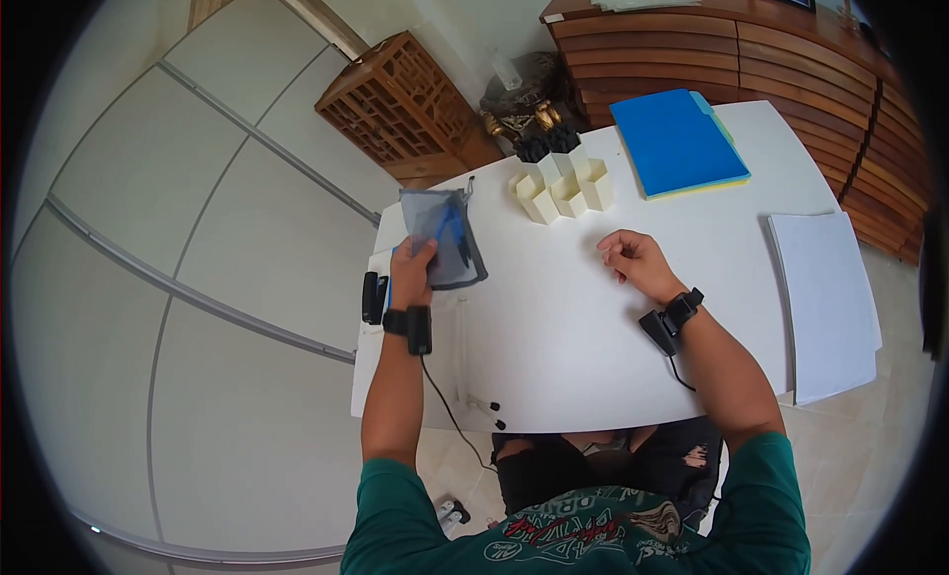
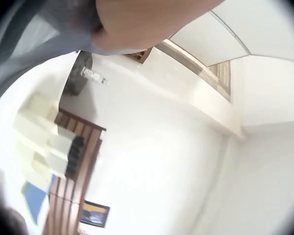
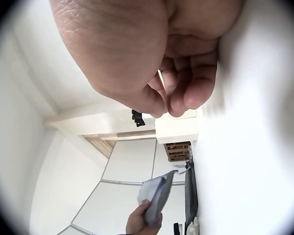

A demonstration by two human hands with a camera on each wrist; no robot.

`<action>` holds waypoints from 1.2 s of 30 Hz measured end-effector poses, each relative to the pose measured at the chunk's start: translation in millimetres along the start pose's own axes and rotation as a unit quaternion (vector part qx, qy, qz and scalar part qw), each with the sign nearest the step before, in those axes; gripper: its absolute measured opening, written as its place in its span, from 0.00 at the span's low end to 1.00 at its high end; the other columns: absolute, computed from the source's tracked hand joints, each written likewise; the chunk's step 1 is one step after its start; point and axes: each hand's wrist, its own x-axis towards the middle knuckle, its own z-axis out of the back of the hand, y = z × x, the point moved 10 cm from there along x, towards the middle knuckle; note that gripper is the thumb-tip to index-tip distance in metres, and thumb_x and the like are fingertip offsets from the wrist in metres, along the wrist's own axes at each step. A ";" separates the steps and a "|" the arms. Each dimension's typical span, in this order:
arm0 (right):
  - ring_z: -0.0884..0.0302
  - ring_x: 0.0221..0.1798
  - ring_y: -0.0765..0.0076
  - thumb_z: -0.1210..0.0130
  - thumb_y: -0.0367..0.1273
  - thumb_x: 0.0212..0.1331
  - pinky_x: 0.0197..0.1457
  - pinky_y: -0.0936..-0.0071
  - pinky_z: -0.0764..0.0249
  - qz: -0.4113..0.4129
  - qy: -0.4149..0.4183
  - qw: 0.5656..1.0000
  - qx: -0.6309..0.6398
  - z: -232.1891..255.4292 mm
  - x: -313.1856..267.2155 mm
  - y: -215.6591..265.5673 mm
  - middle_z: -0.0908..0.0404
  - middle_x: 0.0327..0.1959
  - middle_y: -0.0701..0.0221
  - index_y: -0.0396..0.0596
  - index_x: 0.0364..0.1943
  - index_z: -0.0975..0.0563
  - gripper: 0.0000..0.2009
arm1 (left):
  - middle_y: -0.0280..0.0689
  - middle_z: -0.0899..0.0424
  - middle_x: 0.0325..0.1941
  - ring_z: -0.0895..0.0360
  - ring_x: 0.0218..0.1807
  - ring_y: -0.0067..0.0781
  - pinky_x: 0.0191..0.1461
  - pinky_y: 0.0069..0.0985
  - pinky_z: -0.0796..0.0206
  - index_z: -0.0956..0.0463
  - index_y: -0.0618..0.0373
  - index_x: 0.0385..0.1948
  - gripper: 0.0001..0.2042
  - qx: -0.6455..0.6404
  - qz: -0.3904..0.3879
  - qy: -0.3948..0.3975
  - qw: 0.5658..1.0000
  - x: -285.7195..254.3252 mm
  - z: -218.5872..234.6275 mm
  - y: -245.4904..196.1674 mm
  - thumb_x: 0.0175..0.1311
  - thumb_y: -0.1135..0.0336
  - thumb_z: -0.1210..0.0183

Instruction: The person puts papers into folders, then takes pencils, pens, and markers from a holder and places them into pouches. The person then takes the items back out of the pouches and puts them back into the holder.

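My left hand [image 1: 411,268] grips a grey see-through mesh pouch [image 1: 431,217] near the table's left edge, thumb on top. Something blue and dark slender shapes show through the mesh. In the right wrist view the pouch [image 3: 159,193] is raised and tilted, with a dark grey flat thing [image 3: 190,196] lying on the table behind it. Over the middle of the table, my right hand [image 1: 638,262] has loosely curled fingers with nothing between them. Cream hexagonal pen holders [image 1: 568,194] stand beyond it, two black-topped bundles [image 1: 547,145] at their back.
A blue folder [image 1: 680,145] lies at the back right, and a stack of white paper [image 1: 822,303] along the right edge. Black stapler-like objects [image 1: 374,298] sit at the left edge. A clear strip [image 1: 461,353] lies near the front, by small black-tipped items [image 1: 497,417].
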 end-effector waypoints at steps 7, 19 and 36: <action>0.24 0.31 0.81 0.45 0.38 0.72 0.34 0.82 0.25 -0.013 0.103 0.994 0.022 -33.3 -15.0 21.1 0.19 0.35 0.74 0.43 0.55 0.21 0.16 | 0.30 0.21 0.45 0.23 0.45 0.23 0.52 0.24 0.27 0.25 0.56 0.50 0.09 -0.288 0.073 0.108 0.949 -89.0 -106.3 41.9 0.72 0.71 0.42; 0.31 0.26 0.89 0.39 0.25 0.65 0.28 0.85 0.36 0.126 0.007 0.992 0.000 -17.4 -16.6 40.6 0.23 0.24 0.81 0.36 0.43 0.18 0.07 | 0.39 0.22 0.60 0.24 0.62 0.38 0.67 0.43 0.33 0.33 0.56 0.63 0.20 -0.469 0.244 0.269 0.805 -111.6 -228.8 69.6 0.74 0.61 0.45; 0.21 0.55 0.70 0.42 0.21 0.63 0.54 0.73 0.23 0.176 -0.103 0.978 -0.046 21.8 -12.8 57.5 0.20 0.55 0.64 0.43 0.61 0.30 0.21 | 0.40 0.19 0.40 0.15 0.42 0.40 0.47 0.37 0.21 0.27 0.60 0.48 0.11 -0.272 0.174 0.334 0.886 -123.6 -236.2 63.0 0.68 0.69 0.39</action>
